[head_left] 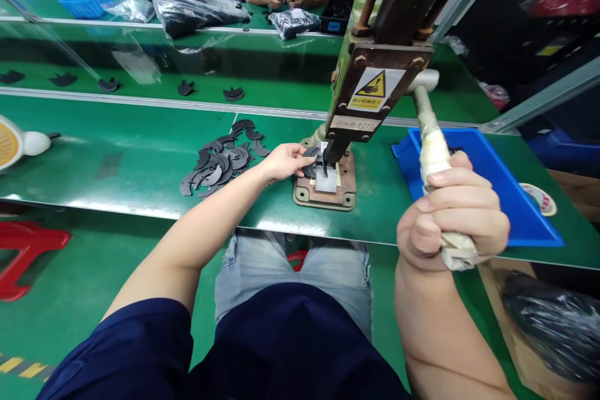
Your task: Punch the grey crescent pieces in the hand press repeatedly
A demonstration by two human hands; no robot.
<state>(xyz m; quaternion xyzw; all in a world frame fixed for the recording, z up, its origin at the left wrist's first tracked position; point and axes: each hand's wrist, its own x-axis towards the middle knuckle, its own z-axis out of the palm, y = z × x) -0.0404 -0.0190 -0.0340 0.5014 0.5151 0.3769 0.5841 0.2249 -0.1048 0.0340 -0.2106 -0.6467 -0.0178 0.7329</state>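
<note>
My left hand (287, 162) pinches a curved black plastic piece (309, 164) at the base plate (344, 182) of a hand press (368, 75), under its ram. My right hand (457, 212) is wrapped round the press's taped lever handle (434, 147), which slants down towards me. A pile of similar curved black pieces (225, 162) lies on the green bench left of the press. A yellow warning label (375, 89) is stuck on the press head. My fingers partly hide the held piece.
To the right of the press sits a blue tray (510, 200) with a tape roll (539, 199) by its edge. Several black pieces lie along the green strip (154, 97) behind the rail. Two people work across the bench near plastic bags (197, 5).
</note>
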